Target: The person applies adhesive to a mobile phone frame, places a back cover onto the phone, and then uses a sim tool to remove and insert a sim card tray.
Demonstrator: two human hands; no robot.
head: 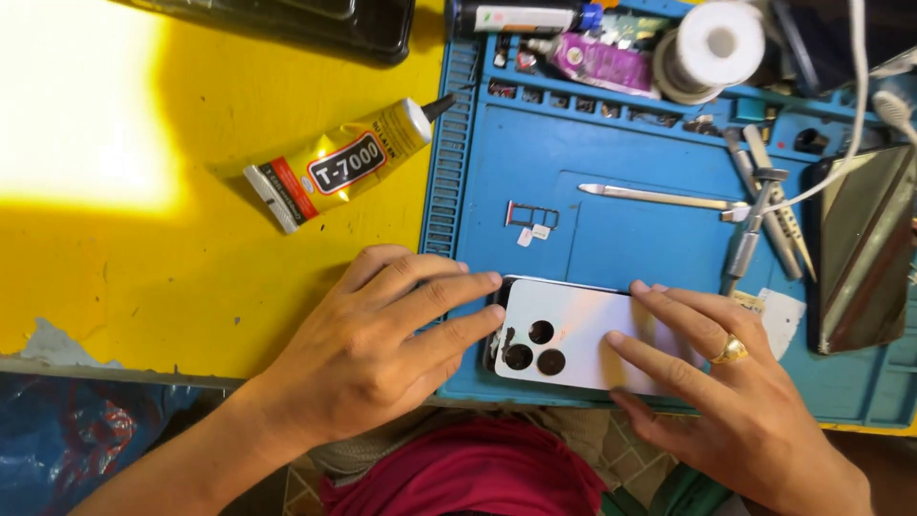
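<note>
A white smartphone [573,330] lies back side up near the front edge of a blue work mat [659,248], its three round camera holes toward the left. My left hand [382,344] rests flat on the table with its fingertips pressed against the phone's left end. My right hand [726,397], wearing a gold ring, lies over the phone's right half with fingers spread on the back cover. Both hands press on the phone rather than lift it.
A yellow glue tube [334,164] lies on the yellow table [143,258] to the left. On the mat are a SIM tray [531,216], a metal pry tool [659,197], tweezers [769,215], a solder spool [712,48] and another phone [864,248] at the right.
</note>
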